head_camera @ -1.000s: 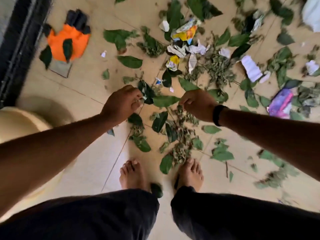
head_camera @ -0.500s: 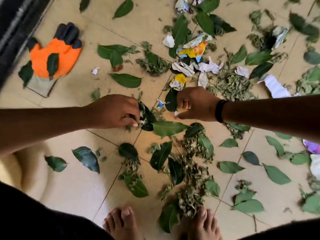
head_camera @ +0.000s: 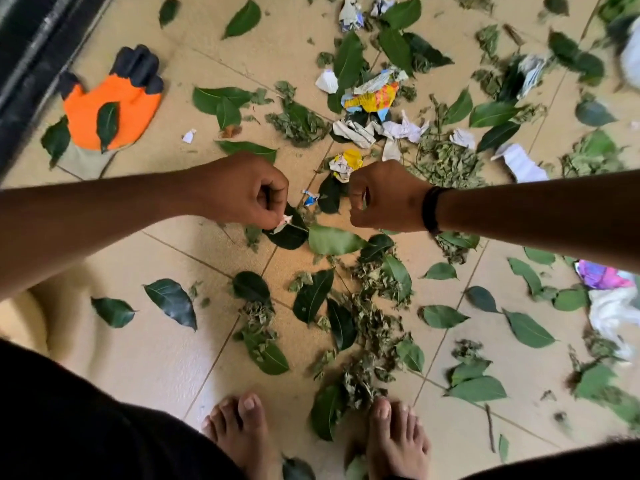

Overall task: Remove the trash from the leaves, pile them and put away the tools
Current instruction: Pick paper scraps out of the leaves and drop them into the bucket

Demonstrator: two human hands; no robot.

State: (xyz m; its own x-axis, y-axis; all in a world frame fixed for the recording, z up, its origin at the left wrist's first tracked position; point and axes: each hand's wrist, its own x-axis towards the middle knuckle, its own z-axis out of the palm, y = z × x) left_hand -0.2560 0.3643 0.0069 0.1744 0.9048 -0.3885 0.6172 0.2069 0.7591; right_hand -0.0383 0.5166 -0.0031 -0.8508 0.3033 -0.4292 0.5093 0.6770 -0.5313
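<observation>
Leaves (head_camera: 334, 240) lie scattered over the tiled floor (head_camera: 149, 344). Far left lies an orange glove (head_camera: 114, 109). The left hand (head_camera: 242, 194) pinches a small paper scrap (head_camera: 283, 223); the right hand (head_camera: 384, 199) is curled, seemingly empty. Crumpled wrappers (head_camera: 372, 98) lie beyond.

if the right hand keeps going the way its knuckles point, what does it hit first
Probably the small blue and white scrap and the dark leaf beside it, just left of the right hand. Height above the floor is unclear.

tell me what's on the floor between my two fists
In the head view, a small blue-and-white paper scrap and a dark green leaf lie between the left hand and right hand.
</observation>
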